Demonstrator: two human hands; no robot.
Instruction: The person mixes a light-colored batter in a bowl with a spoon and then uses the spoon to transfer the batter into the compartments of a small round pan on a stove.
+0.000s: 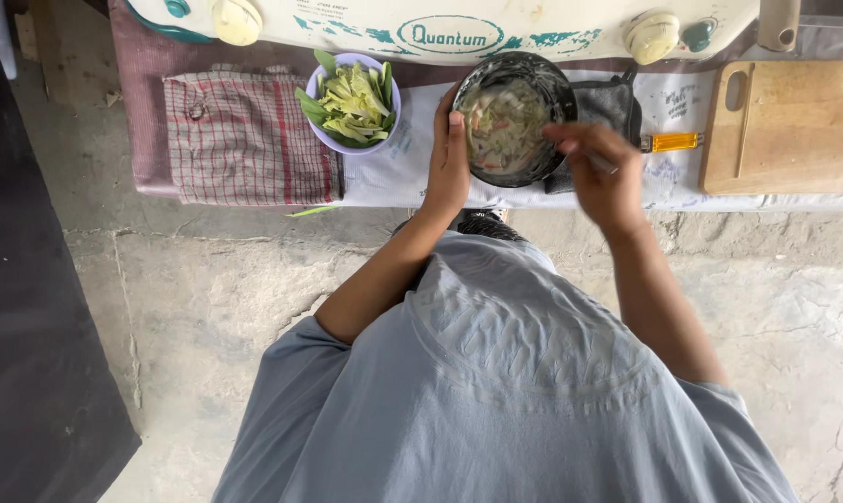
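While left hand (447, 168) clamps rim of dark bowl (512, 116) at counter's near edge, right hand (603, 172) pinches utensil, stirring veg mix. Risk: bowl tips off edge w/ hard stir; lilac bowl (350, 98) just left.

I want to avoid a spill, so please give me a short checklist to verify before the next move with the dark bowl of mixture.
1. Left hand steadies the dark round bowl of pale chopped mixture at its rim: ok.
2. Right hand holds a thin utensil over the bowl: ok; its tip is hidden.
3. Bowl sits fully on the counter: cannot tell; it is near the front edge.
4. Lilac bowl of green leaves stands apart from the dark bowl: ok.
5. Wooden cutting board lies clear of the right hand: ok.
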